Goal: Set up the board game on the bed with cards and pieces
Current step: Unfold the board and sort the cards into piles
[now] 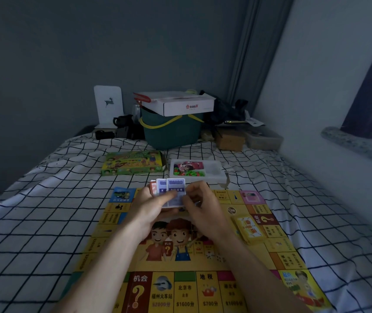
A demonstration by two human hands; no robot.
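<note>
I see the bed (45,222) with its checked sheet spread under both of my hands, and the yellow game board (180,256) lies flat on it directly below my wrists and forearms. Well beyond my hands, at the far end of the bed, a dark green basket (171,132) stands with a white carton (180,105) resting on top of it. Nearer, just past my fingertips and to the left, the green game box (133,162) lies flat, and to its right sits a white tray (216,170) holding small green and red pieces (189,172). To the right of my right hand, a yellow stack of cards (249,229) rests on the board. My left hand (151,211) grips a fan of blue-and-white cards (171,190) from below, thumb laid across their faces, with a red-edged card showing at the left side of the fan. My right hand (203,206) meets them from the right, its fingers curled and pinching the cards' right edge.
</note>
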